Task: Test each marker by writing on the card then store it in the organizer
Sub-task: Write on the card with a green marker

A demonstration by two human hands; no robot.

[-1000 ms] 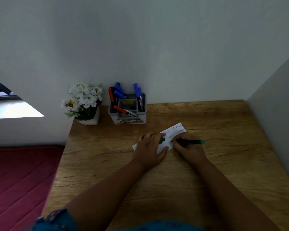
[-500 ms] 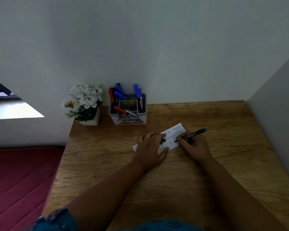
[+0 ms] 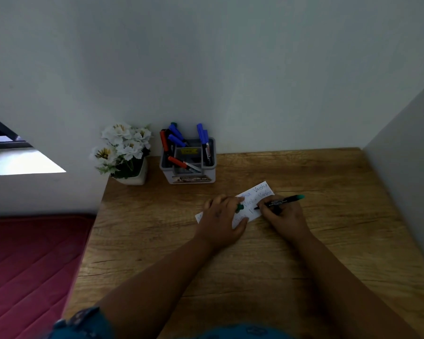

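Writing: right hand (image 3: 285, 216) grips green marker (image 3: 283, 201), tip on card (image 3: 255, 195); left hand (image 3: 222, 220) pinning card, pinching green cap (image 3: 239, 207)

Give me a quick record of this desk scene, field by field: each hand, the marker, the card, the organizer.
left hand: presses the card flat, green cap held at its fingers
right hand: grips the green marker, tip on the card
card: white, several handwritten lines
organizer: grey, by the wall, holds blue and red markers
beside it: flower pot
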